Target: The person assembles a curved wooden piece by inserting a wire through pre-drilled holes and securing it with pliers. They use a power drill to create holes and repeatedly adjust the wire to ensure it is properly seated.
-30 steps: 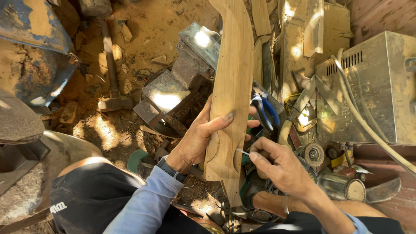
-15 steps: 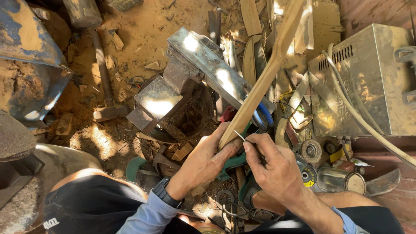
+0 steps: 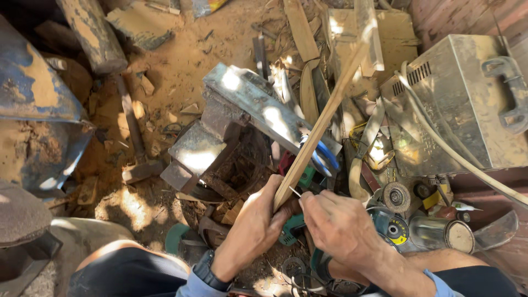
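Your left hand [image 3: 256,225] is wrapping tightly around the near end of the wooden strip [image 3: 319,129], which is slanting up to the far right over the metal block [image 3: 242,118]. Your right hand [image 3: 341,228] is pinching a thin nail [image 3: 295,192] against the strip's near end.

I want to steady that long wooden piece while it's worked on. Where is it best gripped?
Grip the wooden piece at its lower end, from the left, as the left hand does: it tapers upward, leaving the right hand room beside it.
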